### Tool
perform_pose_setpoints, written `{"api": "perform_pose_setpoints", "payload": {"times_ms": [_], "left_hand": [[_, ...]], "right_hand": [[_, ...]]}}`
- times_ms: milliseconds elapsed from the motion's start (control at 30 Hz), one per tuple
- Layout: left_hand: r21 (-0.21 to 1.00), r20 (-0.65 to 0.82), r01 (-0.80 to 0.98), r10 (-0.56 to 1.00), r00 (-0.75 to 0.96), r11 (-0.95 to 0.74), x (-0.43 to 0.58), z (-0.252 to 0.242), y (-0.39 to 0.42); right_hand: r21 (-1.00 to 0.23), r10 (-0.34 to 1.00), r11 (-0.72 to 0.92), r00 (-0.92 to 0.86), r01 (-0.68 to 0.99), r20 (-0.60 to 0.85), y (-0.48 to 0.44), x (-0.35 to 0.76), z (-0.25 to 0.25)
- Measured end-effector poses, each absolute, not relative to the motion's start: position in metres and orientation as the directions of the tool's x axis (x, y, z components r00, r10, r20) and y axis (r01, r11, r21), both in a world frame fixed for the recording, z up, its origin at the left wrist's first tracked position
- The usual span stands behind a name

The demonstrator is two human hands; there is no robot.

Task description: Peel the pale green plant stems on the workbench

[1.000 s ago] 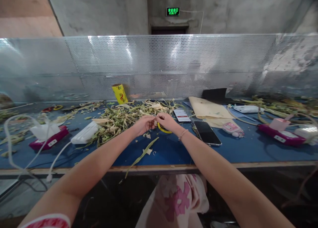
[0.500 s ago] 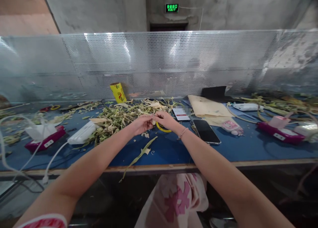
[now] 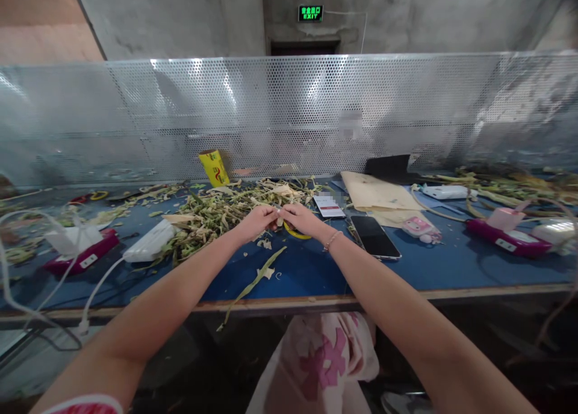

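Note:
Above the blue tabletop (image 3: pixel 311 275), my left hand (image 3: pixel 261 221) and my right hand (image 3: pixel 298 218) meet fingertip to fingertip, both closed in a pinch. Between them shows a small pale piece (image 3: pixel 279 220), too small to name. Just below my right hand is a yellow ring-shaped thing (image 3: pixel 298 233), partly hidden by that hand. Behind and to the left of my hands spreads a heap of dried green and tan plant scraps (image 3: pixel 212 218). A long withered leaf (image 3: pixel 259 275) lies in front, its tip hanging over the table edge, with pale flakes beside it.
To the right lie a black-screened phone (image 3: pixel 374 236), a white card (image 3: pixel 329 206), tan paper (image 3: pixel 377 191) and a pink pouch (image 3: pixel 421 227). Purple power strips (image 3: pixel 83 254) with cables sit at both sides. A yellow box (image 3: pixel 214 168) stands before the perforated metal screen (image 3: pixel 289 113).
My fingers have drawn closer together around the small pale piece, and the left hand has turned slightly. The things on the table have stayed where they were.

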State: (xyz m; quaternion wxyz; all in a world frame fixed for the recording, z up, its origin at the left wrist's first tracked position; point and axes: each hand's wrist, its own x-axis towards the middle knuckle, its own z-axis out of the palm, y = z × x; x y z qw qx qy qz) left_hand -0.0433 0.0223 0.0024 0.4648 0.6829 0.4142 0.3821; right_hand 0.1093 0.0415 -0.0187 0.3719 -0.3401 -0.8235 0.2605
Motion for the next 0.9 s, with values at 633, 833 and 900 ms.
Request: {"api": "perform_pose_setpoints", "payload": {"times_ms": [633, 833, 900], "left_hand": [[0.968, 0.222, 0.024, 0.902, 0.371, -0.248, -0.043, -0.003, 0.026], [0.993, 0.117, -0.071, 0.917, 0.381, -0.097, -0.040, 0.002, 0.020], [0.995, 0.087, -0.078, 0.916, 0.391, -0.061, -0.041, 0.001, 0.020]], "right_hand": [[-0.808, 0.828, 0.530, -0.365, 0.259, 0.426, 0.045, 0.102, -0.024], [-0.695, 0.795, 0.600, -0.387, 0.395, 0.467, 0.043, 0.106, -0.020], [-0.657, 0.786, 0.615, -0.406, 0.437, 0.466, 0.041, 0.107, -0.018]]}}
